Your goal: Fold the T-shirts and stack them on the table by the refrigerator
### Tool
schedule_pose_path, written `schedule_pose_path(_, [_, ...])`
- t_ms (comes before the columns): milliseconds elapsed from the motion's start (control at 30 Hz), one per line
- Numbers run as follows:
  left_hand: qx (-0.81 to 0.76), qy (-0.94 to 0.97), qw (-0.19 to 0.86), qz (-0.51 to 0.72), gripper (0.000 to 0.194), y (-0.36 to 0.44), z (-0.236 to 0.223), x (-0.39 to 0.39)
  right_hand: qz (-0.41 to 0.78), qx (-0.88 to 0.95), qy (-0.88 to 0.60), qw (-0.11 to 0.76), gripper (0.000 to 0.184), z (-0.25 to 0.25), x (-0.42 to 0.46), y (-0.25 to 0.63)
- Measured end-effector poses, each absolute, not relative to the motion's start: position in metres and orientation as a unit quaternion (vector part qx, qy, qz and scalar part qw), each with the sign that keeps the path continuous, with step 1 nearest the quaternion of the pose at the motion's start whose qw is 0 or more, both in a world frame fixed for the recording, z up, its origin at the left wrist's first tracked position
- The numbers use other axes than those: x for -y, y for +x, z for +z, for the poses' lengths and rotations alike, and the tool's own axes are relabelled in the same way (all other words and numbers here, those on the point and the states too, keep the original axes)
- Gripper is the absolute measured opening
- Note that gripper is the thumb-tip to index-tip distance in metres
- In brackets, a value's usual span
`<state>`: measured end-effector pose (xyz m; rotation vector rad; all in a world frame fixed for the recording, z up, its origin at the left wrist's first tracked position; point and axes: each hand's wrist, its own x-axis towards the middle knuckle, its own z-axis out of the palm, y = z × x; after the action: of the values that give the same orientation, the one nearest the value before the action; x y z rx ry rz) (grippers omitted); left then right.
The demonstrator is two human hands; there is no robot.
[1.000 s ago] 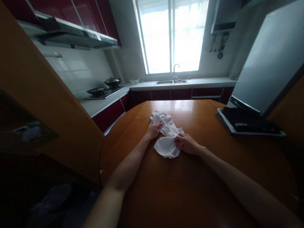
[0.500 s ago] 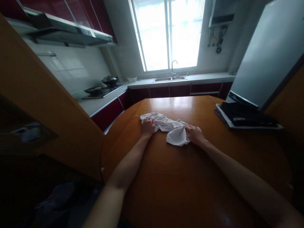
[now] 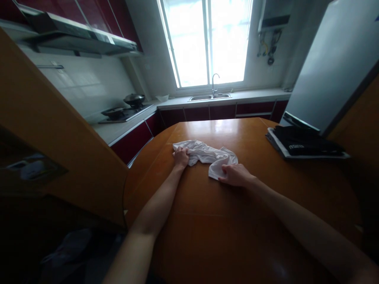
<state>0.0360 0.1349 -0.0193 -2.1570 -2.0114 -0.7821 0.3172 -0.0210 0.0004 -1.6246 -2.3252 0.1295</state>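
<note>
A crumpled white garment lies stretched sideways over the wooden table; its exact kind I cannot make out. My left hand is closed on the garment's left end, fingers curled into the cloth. At the near right corner, a flap of the same cloth is pinched by my right hand, thumb and fingers together. The fabric between the two hands is bunched in folds.
Folded dark and white clothes are stacked at the table's right side, by the fridge. Beyond the table run a counter with a sink and, leftward, a stove with pans. A wooden panel stands at left.
The garment has been turned and spread more sideways, its left end moving left. My right hand has shifted from the cloth's right edge down to its near flap.
</note>
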Motion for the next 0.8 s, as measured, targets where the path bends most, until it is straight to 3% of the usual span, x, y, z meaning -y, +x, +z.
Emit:
schedule_pose_path(167, [0.658,-0.692,0.047,-0.293,0.022,0.035,-0.017,-0.134,0.023,0.734,-0.668,0.123,0.022,-0.01,0.004,0.329])
schedule_pose_path(333, [0.624,-0.722,0.028,-0.297,0.026,0.039,-0.018,-0.131,-0.02,0.616,-0.747,0.251,0.038,-0.023,-0.026,0.386])
schedule_pose_path(467, [0.618,-0.737,0.014,-0.273,0.03,0.042,-0.016,-0.128,-0.033,0.578,-0.761,0.292,0.049,-0.029,-0.031,0.406])
schedule_pose_path(700, [0.581,-0.758,0.069,-0.288,0.028,0.061,0.011,-0.103,-0.007,0.675,-0.627,0.388,0.039,-0.028,-0.021,0.355])
schedule_pose_path(800, [0.522,-0.805,0.05,-0.278,0.026,0.092,0.016,-0.072,0.048,0.716,-0.561,0.413,0.049,-0.028,-0.013,0.337])
